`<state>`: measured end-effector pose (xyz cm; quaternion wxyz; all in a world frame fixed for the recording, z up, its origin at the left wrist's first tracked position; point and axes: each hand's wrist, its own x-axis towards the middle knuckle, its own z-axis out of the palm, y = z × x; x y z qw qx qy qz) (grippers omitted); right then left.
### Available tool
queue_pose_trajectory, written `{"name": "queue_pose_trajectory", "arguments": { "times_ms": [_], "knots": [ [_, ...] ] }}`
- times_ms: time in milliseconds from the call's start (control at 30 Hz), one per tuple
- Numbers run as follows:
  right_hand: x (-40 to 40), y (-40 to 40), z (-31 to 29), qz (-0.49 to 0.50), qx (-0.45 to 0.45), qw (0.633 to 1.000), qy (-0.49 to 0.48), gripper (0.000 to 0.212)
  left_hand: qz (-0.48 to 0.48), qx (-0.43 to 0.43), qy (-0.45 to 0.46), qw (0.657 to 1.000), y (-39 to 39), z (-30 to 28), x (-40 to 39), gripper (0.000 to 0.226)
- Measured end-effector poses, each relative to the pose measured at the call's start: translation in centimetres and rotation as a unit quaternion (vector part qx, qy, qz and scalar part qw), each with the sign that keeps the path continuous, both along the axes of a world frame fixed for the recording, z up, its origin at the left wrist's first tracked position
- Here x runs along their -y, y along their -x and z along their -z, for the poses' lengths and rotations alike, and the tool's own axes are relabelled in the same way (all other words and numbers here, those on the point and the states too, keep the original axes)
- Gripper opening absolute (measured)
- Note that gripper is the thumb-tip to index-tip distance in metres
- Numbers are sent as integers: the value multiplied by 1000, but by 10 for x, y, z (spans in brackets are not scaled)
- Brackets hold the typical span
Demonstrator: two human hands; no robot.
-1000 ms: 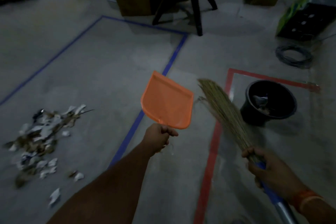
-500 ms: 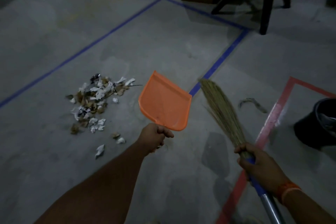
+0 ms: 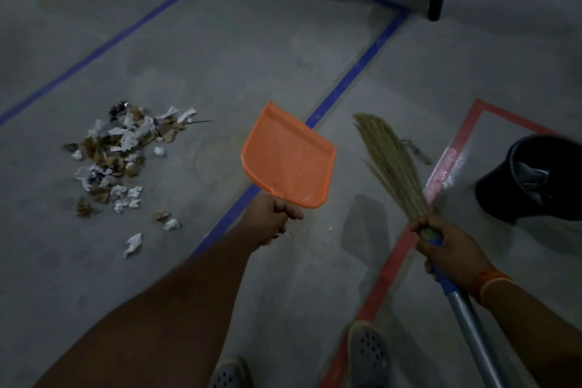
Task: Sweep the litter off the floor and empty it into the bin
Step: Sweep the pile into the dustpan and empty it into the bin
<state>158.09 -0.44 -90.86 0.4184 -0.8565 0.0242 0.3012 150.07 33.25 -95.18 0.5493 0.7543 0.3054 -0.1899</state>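
Litter (image 3: pixel 126 154) well left of dustpan-gripping fingers (image 3: pixel 291 211).

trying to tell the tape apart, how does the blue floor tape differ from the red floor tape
The blue floor tape is narrow and runs in long lines around the litter pile; the red floor tape is wider and frames the corner where the black bin stands. The blue floor tape looks evenly coloured, while the red floor tape shows a pale, worn patch beside the bin. Both lie flat on the grey floor and turn corners.
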Motion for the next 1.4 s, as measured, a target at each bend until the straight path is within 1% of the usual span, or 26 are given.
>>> {"name": "queue_pose_trajectory", "arguments": {
  "times_ms": [167, 300, 467, 667, 800, 1000, 1100, 1233, 1300, 1400],
  "knots": [
    [32, -31, 16, 15, -7, 1000, 7, 20, 1, 0, 16, 1000, -23, 7, 31, 43],
    [47, -55, 30, 20, -12, 1000, 12, 18, -3, -2, 12, 1000, -34, 13, 48, 43],
    [60, -81, 52, 16, -20, 999, 22, 23, -7, -7, 13, 1000, -41, 22, 64, 41],
    [70, -98, 69, 26, -12, 1000, 12, 23, -18, -12, 23, 999, -43, 30, 76, 41],
    [79, -108, 80, 39, -19, 998, 43, 24, -29, -15, 36, 999, -45, 35, 78, 43],
    [83, -120, 110, 41, -62, 992, 105, 22, -64, -3, 57, 996, -36, 47, 70, 42],
    [61, -115, 123, -15, -82, 988, 129, 20, -86, -5, 69, 994, -16, 57, 57, 41],
    [3, -99, 133, -161, -52, 972, 164, 21, -121, -23, 69, 990, 27, 70, 26, 42],
    [-36, -86, 139, -212, -35, 961, 173, 23, -149, -33, 58, 987, 54, 73, 6, 41],
    [-96, -63, 145, -250, -29, 958, 142, 21, -190, -38, 48, 980, 97, 69, -23, 42]
  ]
}}
